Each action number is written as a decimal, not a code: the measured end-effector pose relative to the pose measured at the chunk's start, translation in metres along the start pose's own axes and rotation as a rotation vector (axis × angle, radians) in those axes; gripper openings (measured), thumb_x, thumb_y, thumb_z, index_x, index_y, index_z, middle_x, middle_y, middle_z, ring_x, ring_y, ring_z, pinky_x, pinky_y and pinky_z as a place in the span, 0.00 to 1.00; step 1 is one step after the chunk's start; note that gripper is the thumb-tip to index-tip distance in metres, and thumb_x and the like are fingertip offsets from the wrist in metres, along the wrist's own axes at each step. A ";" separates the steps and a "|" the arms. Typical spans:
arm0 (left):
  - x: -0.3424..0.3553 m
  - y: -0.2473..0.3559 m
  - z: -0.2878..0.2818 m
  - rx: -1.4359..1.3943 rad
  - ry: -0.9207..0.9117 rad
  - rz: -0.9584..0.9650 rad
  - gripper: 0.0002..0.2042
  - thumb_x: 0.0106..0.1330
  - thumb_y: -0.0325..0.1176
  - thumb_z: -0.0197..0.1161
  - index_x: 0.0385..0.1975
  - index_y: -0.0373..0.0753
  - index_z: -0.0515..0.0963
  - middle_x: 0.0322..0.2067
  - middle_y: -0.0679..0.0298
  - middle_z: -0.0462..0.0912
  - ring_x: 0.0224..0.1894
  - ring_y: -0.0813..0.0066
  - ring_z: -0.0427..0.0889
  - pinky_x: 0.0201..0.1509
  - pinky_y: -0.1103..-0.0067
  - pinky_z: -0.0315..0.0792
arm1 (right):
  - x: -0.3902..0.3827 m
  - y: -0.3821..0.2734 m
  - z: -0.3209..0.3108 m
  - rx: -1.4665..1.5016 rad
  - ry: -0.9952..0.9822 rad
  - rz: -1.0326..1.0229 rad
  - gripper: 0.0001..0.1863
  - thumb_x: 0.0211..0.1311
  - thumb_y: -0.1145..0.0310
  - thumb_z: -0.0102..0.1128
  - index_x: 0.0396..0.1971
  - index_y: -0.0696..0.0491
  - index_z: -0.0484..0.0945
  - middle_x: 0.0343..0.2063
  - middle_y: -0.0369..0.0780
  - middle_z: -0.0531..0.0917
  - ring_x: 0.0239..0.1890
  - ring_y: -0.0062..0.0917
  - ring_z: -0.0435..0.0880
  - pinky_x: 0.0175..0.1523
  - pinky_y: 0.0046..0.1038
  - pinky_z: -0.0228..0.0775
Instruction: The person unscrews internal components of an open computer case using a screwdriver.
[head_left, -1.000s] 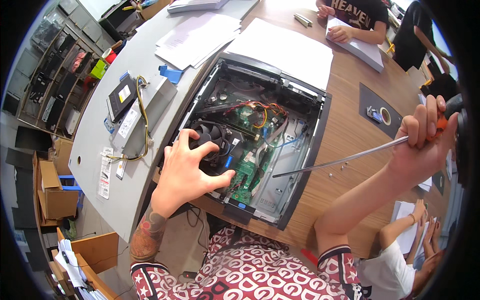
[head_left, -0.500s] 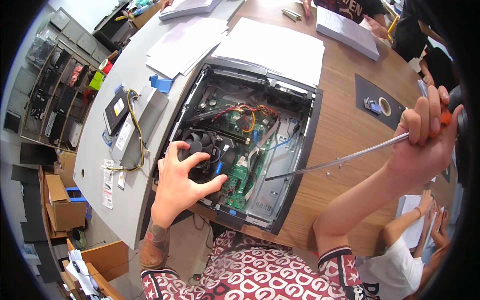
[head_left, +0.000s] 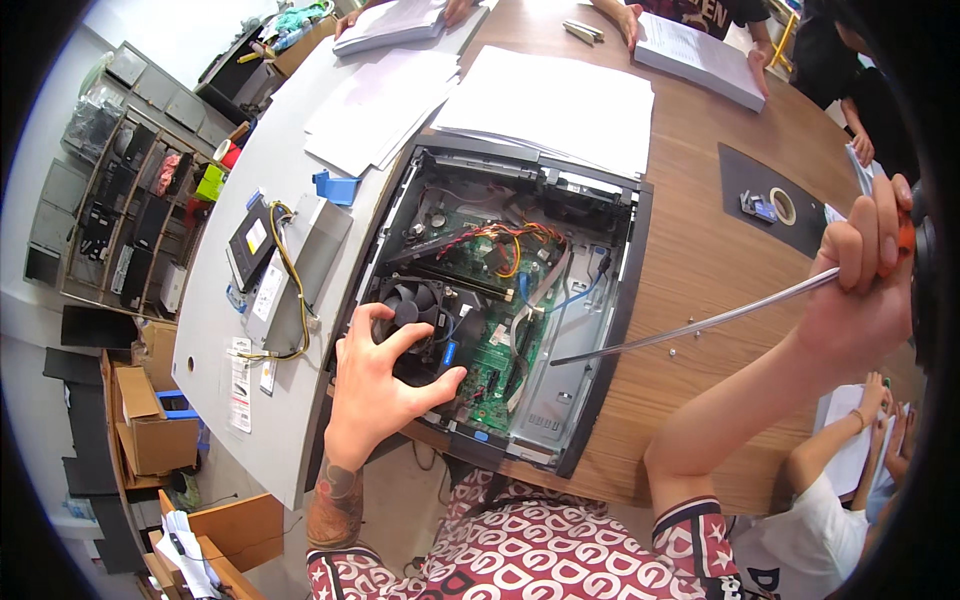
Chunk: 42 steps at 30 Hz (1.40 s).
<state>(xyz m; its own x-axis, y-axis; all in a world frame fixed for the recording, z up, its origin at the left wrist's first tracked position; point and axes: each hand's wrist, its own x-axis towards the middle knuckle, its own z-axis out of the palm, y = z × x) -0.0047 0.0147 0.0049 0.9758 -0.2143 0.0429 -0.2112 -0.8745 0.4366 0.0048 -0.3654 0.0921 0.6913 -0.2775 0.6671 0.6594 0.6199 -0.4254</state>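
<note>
An opened black computer case (head_left: 630, 250) holds a green circuit board (head_left: 500, 365), coloured cables and a black fan (head_left: 408, 308). My left hand (head_left: 390, 385) rests on the fan assembly at the case's left, fingers spread and curved, fingertips touching it. My right hand (head_left: 860, 285) is closed round the orange-and-black handle of a long-shafted screwdriver (head_left: 700, 327), raised at the right. The shaft slants down-left, its dark tip over the bare metal right side of the case. A metal power supply (head_left: 305, 235) with cables lies left of the case, alongside a black drive (head_left: 250, 245).
Paper sheets (head_left: 545, 100) and stacks (head_left: 695, 60) lie at the back. Loose screws (head_left: 672, 352) and a dark mat (head_left: 735, 180) are at the right. Co-workers' hands (head_left: 630, 25) handle paper at back and lower right. Cardboard boxes (head_left: 150, 430) and shelving (head_left: 120, 220) stand left.
The view has shifted slightly; my hands and screwdriver keep nearly the same places relative to the case. Co-workers' hands have moved on the paper stacks at the back.
</note>
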 end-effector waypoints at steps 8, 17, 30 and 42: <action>0.001 0.039 -0.013 0.244 0.067 0.075 0.29 0.50 0.48 0.76 0.50 0.41 0.79 0.52 0.54 0.75 0.53 0.51 0.74 0.60 0.63 0.65 | -0.002 -0.034 -0.017 0.072 -0.007 -0.057 0.07 0.68 0.77 0.50 0.38 0.58 0.61 0.21 0.35 0.59 0.15 0.13 0.51 0.14 0.16 0.41; 0.097 0.160 0.036 0.041 -0.234 0.951 0.10 0.59 0.32 0.68 0.39 0.36 0.81 0.33 0.58 0.82 0.39 0.57 0.81 0.44 0.68 0.74 | -0.018 -0.131 -0.060 0.075 0.031 -0.082 0.09 0.72 0.72 0.51 0.38 0.60 0.62 0.21 0.36 0.62 0.16 0.14 0.52 0.16 0.16 0.43; 0.138 0.227 0.165 0.244 -0.699 0.924 0.08 0.53 0.26 0.65 0.33 0.38 0.83 0.34 0.54 0.84 0.40 0.51 0.83 0.44 0.64 0.77 | -0.024 -0.110 -0.101 0.033 0.327 0.136 0.17 0.74 0.57 0.53 0.39 0.58 0.68 0.18 0.31 0.60 0.13 0.11 0.49 0.13 0.16 0.38; 0.138 0.219 0.120 -0.134 -0.477 1.126 0.07 0.58 0.30 0.62 0.32 0.34 0.80 0.32 0.53 0.83 0.36 0.52 0.83 0.43 0.64 0.77 | -0.020 -0.100 -0.090 0.068 0.251 0.136 0.15 0.76 0.58 0.51 0.40 0.56 0.66 0.18 0.31 0.58 0.12 0.10 0.48 0.12 0.15 0.39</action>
<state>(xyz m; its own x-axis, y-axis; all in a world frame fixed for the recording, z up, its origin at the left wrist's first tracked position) 0.0769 -0.2581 -0.0011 0.1288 -0.9825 0.1347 -0.8868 -0.0533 0.4590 -0.0485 -0.4878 0.0663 0.8292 -0.3559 0.4310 0.5399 0.7094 -0.4531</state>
